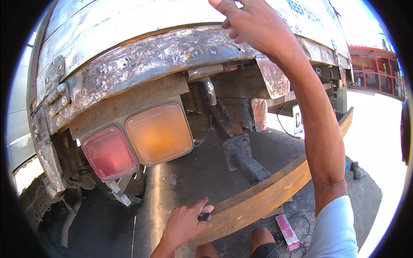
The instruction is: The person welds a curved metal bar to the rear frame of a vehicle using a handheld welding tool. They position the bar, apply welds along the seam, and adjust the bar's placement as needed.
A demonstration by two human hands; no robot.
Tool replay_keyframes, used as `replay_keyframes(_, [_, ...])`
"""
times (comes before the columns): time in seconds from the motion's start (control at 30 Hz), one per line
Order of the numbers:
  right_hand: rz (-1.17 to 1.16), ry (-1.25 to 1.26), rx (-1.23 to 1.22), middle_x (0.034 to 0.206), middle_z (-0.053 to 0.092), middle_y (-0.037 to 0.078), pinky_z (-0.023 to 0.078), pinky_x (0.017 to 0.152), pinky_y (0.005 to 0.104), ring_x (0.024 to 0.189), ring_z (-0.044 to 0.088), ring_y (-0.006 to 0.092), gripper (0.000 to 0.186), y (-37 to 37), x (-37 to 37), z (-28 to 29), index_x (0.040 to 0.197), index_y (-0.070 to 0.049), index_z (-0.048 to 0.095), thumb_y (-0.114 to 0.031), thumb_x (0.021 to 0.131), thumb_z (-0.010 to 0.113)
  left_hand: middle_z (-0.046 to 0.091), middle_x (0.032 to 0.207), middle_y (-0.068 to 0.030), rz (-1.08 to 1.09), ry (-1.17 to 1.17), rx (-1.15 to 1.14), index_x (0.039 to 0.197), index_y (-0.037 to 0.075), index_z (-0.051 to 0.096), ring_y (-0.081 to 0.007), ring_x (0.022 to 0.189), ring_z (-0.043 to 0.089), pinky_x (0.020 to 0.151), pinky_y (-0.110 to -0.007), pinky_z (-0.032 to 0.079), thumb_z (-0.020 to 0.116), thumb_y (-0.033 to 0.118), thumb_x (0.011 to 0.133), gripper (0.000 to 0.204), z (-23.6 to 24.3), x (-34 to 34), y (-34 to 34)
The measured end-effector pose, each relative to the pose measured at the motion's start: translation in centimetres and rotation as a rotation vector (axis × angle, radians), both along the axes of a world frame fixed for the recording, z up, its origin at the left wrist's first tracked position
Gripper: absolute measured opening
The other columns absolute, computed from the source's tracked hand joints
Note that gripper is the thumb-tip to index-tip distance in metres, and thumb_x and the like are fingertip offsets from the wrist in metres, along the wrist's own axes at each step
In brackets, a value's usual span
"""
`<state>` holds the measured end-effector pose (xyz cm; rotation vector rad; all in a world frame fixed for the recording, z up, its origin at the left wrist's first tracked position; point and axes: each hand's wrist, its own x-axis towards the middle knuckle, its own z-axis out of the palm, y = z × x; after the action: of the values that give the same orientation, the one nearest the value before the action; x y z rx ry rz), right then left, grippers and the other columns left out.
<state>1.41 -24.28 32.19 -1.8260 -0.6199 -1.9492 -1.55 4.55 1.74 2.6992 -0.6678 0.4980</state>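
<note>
Low in front of me, my left hand (183, 225) is closed at the left end of a long rusty steel beam (266, 189). A small black object (205, 217) with a rounded end pokes out between its fingers; its kind is unclear. My right hand (260, 28) is raised high before the white side panel (172, 13) of a truck. Its fingers are half bent and apart, with nothing visible in them, though the upper edge cuts part of it off. Between the hands are a worn metal frame rail (142, 60), an amber lamp (160, 133) and a red lamp (110, 152).
A dark steel bracket arm (247, 161) runs from under the truck to the beam. Right of my knees lies a pink-and-white box (287, 232) among loose cables. A clear cup (173, 179) stands on the concrete beneath. A red-framed building (376, 71) stands far right.
</note>
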Motion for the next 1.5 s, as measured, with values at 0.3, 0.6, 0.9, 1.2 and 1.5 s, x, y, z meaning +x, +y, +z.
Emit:
replay_keyframes(0.3, [0.504,0.760,-0.060,0.093,0.071,0.015,0.054,0.079,0.0347,0.088,0.070,0.0283,0.018,-6.5,-5.7,-13.4,0.109,0.001,0.076,-0.013,0.101,0.068,0.077,0.104,-0.0240,-0.095,-0.138,-0.179,0.119,-0.005,0.075,-0.0406,0.091,0.075,0.083,-0.043,0.059,0.071,0.019,0.106,0.028,-2.1,1.0,-0.2])
replay_keyframes(0.6, [0.085,0.727,-0.058,0.079,0.060,0.002,0.047,0.068,0.0348,0.077,0.056,0.0156,0.023,-7.9,-2.8,-31.7,0.115,-0.013,0.088,-0.012,0.093,0.082,0.069,0.110,-0.0059,-0.287,-0.809,-0.033,0.126,0.010,0.075,-0.0264,0.094,0.062,0.081,-0.041,0.053,0.080,0.026,0.100,0.031,-3.7,2.1,0.3])
replay_keyframes(0.9, [0.104,0.465,-0.482,0.095,0.069,0.005,0.051,0.077,0.0390,0.093,0.068,0.0205,0.032,-5.1,-0.6,-29.6,0.119,-0.014,0.086,-0.011,0.087,0.087,0.075,0.111,-0.0122,-0.177,-0.735,0.175,0.138,0.007,0.073,-0.0275,0.091,0.066,0.086,-0.045,0.053,0.072,0.018,0.105,0.034,-3.7,2.3,0.3])
replay_keyframes(1.2, [-0.179,0.319,0.515,0.112,0.080,0.007,0.062,0.087,0.0309,0.104,0.077,0.0160,0.029,-14.1,-6.8,-42.9,0.125,-0.009,0.080,-0.029,0.103,0.079,0.077,0.113,-0.0212,0.067,-0.676,0.135,0.129,-0.003,0.075,-0.0326,0.087,0.072,0.078,-0.042,0.058,0.065,0.006,0.110,0.024,-4.8,2.5,-0.5])
replay_keyframes(1.5, [-0.525,1.380,0.940,0.067,0.062,0.011,0.046,0.062,0.0396,0.062,0.058,0.0191,0.041,-17.1,-14.2,-72.1,0.099,0.003,0.074,-0.037,0.107,0.068,0.077,0.098,-0.0200,0.088,-0.703,0.142,0.109,-0.002,0.077,-0.0389,0.087,0.075,0.078,-0.045,0.059,0.072,0.021,0.108,0.023,-4.2,1.5,-3.8])
